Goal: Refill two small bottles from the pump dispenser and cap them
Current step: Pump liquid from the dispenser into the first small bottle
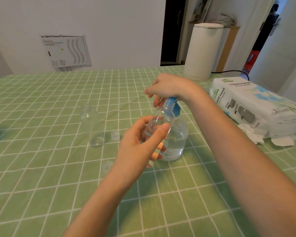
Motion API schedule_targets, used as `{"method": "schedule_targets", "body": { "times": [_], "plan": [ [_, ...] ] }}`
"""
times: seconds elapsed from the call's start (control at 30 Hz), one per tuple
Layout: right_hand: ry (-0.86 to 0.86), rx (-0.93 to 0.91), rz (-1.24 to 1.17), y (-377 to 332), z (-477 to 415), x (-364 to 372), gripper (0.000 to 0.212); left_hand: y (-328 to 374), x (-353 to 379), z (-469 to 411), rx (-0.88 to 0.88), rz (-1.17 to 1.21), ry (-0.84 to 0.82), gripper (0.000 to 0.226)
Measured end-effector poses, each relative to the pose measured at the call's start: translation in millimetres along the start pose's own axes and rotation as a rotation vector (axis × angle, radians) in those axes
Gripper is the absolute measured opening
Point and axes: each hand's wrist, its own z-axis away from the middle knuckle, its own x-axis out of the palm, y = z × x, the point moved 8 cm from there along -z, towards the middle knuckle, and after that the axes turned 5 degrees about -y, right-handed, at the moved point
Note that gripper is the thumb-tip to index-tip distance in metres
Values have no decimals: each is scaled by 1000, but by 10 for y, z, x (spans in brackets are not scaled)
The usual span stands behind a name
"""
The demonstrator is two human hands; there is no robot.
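While left fingers (140, 124) grip bottle (159, 115) | right fingers (156, 101) curl over pump (176, 108) | second bottle (92, 127) apart

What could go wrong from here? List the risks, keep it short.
1. The left hand holds the small bottle tilted at the blue pump spout; if its narrow mouth sits off-line, a press by the right hand may spill liquid on the tablecloth.
2. The other small bottle stands uncapped nearby; a sweeping arm could tip it.
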Motion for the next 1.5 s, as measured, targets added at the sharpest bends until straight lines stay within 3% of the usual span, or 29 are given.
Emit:
{"method": "schedule_targets", "body": {
  "times": [0.43, 0.77, 1.1, 1.27, 1.5],
  "plan": [
    [10, 10, 34, -30, -2, -40, 31, 11, -15, -6, -4, 0, -3, 21],
    [-36, 14, -5, 41, -22, 67, 27, 33, -2, 23, 2, 2, 1, 32],
    [17, -2, 60, -41, -25, -61, 34, 69, -9, 2, 18, 30, -10, 22],
    [20, 10, 46, -30, -15, -60, 31, 86, -3, 12, 30, 58, -8, 32],
    [20, 16, 37, 3, -11, -5, 31, 42, -4, 15, 1, 14, -7, 26]
  ]
}}
